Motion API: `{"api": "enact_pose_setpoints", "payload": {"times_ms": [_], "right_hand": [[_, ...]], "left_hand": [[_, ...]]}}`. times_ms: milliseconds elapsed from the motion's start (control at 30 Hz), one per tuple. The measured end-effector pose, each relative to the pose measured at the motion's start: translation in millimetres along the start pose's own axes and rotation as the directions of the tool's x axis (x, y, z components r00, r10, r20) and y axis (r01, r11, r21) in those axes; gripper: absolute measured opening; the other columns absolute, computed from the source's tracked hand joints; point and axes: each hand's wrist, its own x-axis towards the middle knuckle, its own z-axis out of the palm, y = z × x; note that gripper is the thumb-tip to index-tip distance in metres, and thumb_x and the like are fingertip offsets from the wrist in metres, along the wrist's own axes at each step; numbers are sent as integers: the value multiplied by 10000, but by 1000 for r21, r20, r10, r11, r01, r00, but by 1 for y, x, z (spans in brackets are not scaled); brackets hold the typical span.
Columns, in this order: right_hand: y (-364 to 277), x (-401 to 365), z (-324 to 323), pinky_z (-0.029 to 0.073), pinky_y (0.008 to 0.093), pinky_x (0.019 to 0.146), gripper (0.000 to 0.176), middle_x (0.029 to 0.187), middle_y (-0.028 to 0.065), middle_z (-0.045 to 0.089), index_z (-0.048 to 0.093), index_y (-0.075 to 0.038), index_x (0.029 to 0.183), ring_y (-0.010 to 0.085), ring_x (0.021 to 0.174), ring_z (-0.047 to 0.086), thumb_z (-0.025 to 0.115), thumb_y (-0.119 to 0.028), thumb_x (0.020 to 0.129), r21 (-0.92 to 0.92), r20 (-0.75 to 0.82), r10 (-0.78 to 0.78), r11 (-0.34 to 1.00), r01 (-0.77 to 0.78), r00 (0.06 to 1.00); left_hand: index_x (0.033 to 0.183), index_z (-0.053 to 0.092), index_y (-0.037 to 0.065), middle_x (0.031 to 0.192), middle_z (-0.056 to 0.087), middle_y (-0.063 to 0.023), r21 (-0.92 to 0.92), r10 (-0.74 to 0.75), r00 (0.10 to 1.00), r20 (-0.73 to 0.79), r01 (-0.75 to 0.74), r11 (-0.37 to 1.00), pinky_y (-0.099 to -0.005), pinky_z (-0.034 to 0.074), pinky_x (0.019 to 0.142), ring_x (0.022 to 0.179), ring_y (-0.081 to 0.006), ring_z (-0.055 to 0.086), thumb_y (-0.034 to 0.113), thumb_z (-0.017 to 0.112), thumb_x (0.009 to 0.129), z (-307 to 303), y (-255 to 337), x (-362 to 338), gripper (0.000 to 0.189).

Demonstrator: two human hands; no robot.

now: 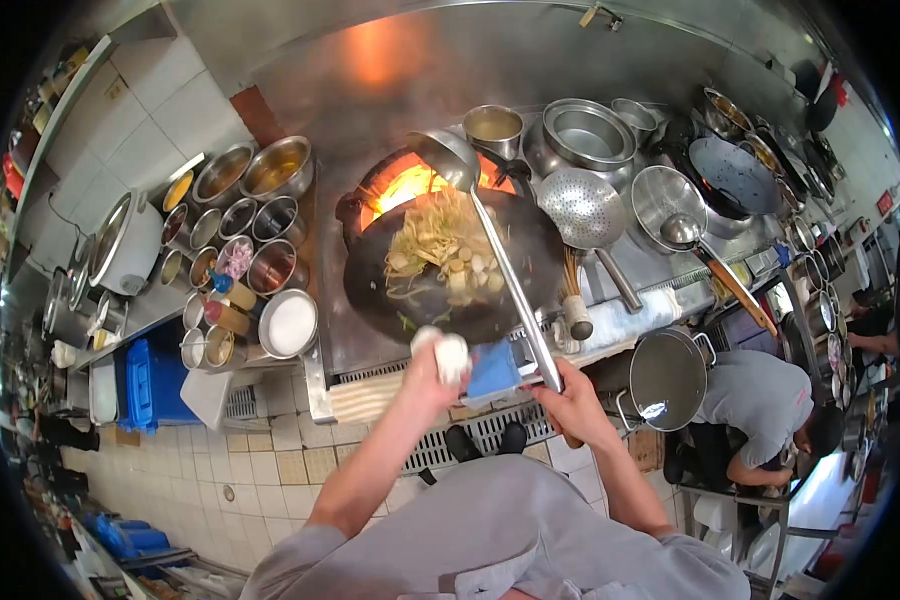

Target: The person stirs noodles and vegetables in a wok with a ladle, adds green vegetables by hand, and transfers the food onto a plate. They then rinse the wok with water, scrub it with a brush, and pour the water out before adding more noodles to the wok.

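My left hand (426,378) is closed around a folded white cloth (454,356) at the near rim of a black wok (378,295). The cloth hides whatever part of the wok it covers. My right hand (576,402) grips the long handle of a steel ladle (503,250), whose bowl is raised over the far side of the wok. Pale noodle-like strips and round slices (445,250) lie in the wok, which is tilted over the burner. Orange flames (410,187) rise behind its far rim.
Metal bowls (276,168) and seasoning pots stand left, with a white-filled bowl (289,322) nearest. A perforated skimmer (582,208), a strainer (668,205) and pots (588,132) lie right. A large pot (667,380) sits near my right arm. Another person (755,400) crouches at right.
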Motion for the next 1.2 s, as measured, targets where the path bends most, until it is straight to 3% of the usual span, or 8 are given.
{"api": "enact_pose_setpoints", "payload": {"times_ms": [200,433,633,800,867,933,1000,1200], "right_hand": [[-10,9,3,354,243,379,288,656,-3,511,510,5,1141,59,430,455,600,-63,876,14,-28,-35,999,36,999],[-9,4,2,360,240,360,309,665,-4,505,506,-16,1191,62,414,449,585,-39,892,74,-5,4,997,-4,1000],[-6,23,-4,379,249,369,537,675,-6,504,401,-57,1409,74,439,460,579,-46,903,18,-88,32,999,-30,996],[12,28,-9,393,266,364,615,668,16,519,308,-124,1479,98,423,470,574,-77,926,91,-74,134,988,-127,988],[-3,16,1,376,277,335,503,637,4,475,348,-136,1419,109,403,446,543,-116,955,322,44,209,923,-212,977],[-6,1,2,362,278,320,405,621,-6,443,401,-128,1346,110,392,429,537,-136,965,554,178,282,763,-333,943],[-4,4,-19,333,253,318,170,622,-23,407,481,-136,1139,78,394,378,533,-175,982,650,327,234,647,-397,916],[20,-30,-38,323,229,321,298,632,-38,399,494,-181,1304,44,410,352,487,-194,1006,762,555,205,264,-592,806]], "left_hand": [[936,579,108,775,644,-111,-125,149,980,135,-132,983,-383,505,476,653,-282,643,268,510,904,-58,-1,129,177],[981,555,108,914,637,-221,23,4,999,-52,-3,1000,-314,473,412,684,-310,631,361,459,931,-18,11,37,276],[974,565,72,877,627,-157,313,268,959,95,-284,906,-329,479,417,729,-295,671,248,514,895,-43,31,45,199],[1135,461,-6,923,569,-84,573,791,608,68,-673,467,-331,535,658,774,-208,609,-10,586,703,-49,-26,18,450],[1185,419,-8,978,556,-95,568,797,578,176,-721,397,-339,535,677,813,-185,598,-12,622,667,-85,-38,41,556],[1174,429,-16,973,569,-102,544,726,687,-33,-597,590,-337,540,657,809,-195,615,-19,614,676,-65,-32,13,531],[994,539,-15,791,629,-102,525,651,759,22,-562,638,-340,535,542,649,-214,652,2,589,732,-71,-8,3,267],[976,566,19,850,679,-202,319,245,969,-12,-228,920,-354,499,445,692,-294,691,141,590,805,-102,6,-33,211]]}}
